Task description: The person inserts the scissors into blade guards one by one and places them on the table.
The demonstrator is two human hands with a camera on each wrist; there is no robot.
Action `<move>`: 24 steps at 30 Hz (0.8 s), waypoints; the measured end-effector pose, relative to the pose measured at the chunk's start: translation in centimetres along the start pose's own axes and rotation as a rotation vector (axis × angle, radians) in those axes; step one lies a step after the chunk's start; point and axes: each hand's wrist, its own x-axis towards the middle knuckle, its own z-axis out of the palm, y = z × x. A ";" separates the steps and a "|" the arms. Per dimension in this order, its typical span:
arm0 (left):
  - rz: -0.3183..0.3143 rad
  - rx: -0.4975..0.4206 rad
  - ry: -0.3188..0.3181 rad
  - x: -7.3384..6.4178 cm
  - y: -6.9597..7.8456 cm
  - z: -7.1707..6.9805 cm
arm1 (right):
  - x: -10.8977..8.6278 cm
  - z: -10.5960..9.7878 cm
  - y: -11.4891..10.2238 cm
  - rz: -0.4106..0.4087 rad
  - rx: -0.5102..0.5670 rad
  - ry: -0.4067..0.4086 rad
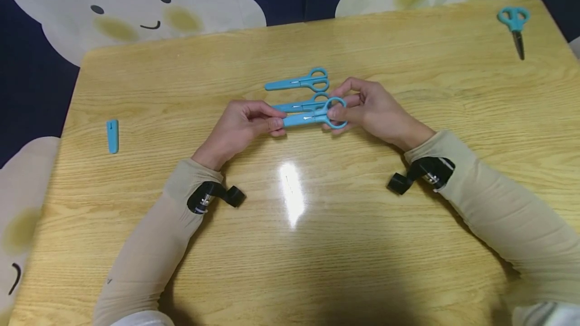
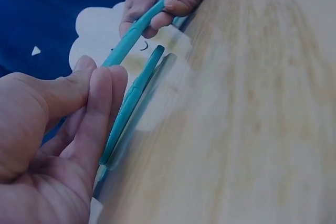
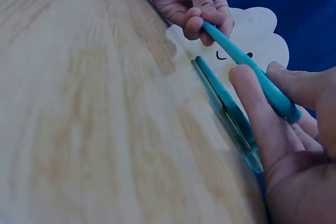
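Note:
Both hands hold one pair of blue scissors [image 1: 301,119] whose blades are covered by a blue sheath. My left hand [image 1: 235,127] pinches the tip end of the sheath between thumb and fingers. At the other end, the thumb and fingers of my right hand [image 1: 378,109] grip the ring handles. Both wrist views show the held scissors [image 2: 131,38] raised over the tabletop. Just behind them, partly covered by hands and held pair, lies a second pair of sheathed scissors [image 1: 296,106]. Farther back is a third sheathed pair [image 1: 294,83], its handles also toward the right.
A loose blue sheath [image 1: 113,136] lies at the left of the wooden table [image 1: 290,260]. Scissors with bare dark blades [image 1: 515,29] and blue handles lie near the far right corner. Dark blue cloth with white smiling clouds [image 1: 149,9] hangs beyond the far edge.

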 end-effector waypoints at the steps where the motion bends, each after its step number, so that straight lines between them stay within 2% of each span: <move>1: -0.001 0.010 0.001 0.0 0.1 0.0 | 0.0 0.0 0.0 0.000 0.002 0.000; 9: -0.023 0.101 0.001 0.0 0.5 -0.1 | 0.1 0.2 0.0 0.009 -0.004 0.010; 16: -0.041 0.381 0.027 -0.1 0.8 -0.5 | 0.2 0.4 -0.1 0.035 -0.071 0.019; 24: 0.061 0.580 0.027 -0.3 1.1 -0.7 | -0.1 0.4 -0.2 0.044 -0.211 -0.004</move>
